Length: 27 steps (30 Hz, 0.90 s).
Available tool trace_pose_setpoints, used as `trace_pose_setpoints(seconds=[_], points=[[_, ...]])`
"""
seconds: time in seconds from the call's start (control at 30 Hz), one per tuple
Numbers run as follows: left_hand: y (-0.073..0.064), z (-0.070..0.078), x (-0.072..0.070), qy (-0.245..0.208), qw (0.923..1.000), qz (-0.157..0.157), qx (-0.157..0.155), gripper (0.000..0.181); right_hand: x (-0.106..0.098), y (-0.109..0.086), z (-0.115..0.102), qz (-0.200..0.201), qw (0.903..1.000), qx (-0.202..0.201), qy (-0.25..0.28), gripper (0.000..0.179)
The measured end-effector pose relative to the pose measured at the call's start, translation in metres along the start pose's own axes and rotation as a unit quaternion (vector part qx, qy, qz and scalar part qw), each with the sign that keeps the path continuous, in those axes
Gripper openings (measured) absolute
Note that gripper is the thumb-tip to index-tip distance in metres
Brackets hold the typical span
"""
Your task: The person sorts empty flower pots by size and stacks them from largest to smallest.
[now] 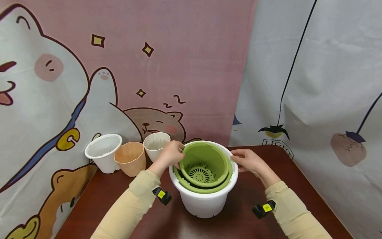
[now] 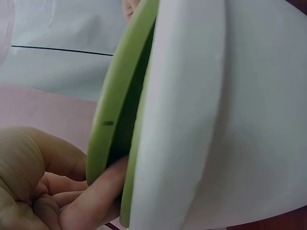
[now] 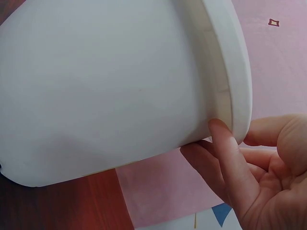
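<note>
A large white flowerpot [image 1: 204,205] stands upright on the table with two green flowerpots nested in it. The inner green flowerpot [image 1: 203,154] sits slightly raised and tilted, and slots show in its base. Around it runs the rim of the outer green flowerpot [image 1: 206,191]. My left hand [image 1: 171,153] pinches the inner green pot's rim on the left side; in the left wrist view a finger reaches into the gap between the two green rims [image 2: 103,120]. Opposite, my right hand [image 1: 247,160] grips the white pot's rim, thumb and fingers on either side of it [image 3: 242,91].
On the back left of the dark reddish table [image 1: 268,205] stand a white pot [image 1: 105,162], a peach pot [image 1: 130,164] and a small off-white pot [image 1: 153,153]. Printed cloth [image 1: 194,66] hangs behind the table and along its right side.
</note>
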<state>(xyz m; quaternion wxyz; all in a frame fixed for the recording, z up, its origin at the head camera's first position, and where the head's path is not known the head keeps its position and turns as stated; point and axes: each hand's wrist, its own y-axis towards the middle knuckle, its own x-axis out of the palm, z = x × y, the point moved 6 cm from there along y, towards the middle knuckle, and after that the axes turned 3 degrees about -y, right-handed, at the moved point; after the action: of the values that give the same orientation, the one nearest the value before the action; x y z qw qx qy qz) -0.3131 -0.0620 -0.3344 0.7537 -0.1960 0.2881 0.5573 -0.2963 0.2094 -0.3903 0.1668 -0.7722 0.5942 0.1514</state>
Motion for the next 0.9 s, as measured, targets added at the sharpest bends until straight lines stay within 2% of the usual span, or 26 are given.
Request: trace_pose_setpoints(seconds=[0.33,0.9], points=[[-0.0005,-0.0013,-0.0018,-0.012,0.9999,-0.003,-0.008,0.028,0.0001,-0.0009,0.0,0.001,1.0,-0.001,0.0,0.044],[-0.0029,0.0004,-0.0043,0.016,0.9998,0.01,0.003,0.026,0.0007,-0.0002,0.0011,0.003,1.0,-0.003,-0.004,0.044]])
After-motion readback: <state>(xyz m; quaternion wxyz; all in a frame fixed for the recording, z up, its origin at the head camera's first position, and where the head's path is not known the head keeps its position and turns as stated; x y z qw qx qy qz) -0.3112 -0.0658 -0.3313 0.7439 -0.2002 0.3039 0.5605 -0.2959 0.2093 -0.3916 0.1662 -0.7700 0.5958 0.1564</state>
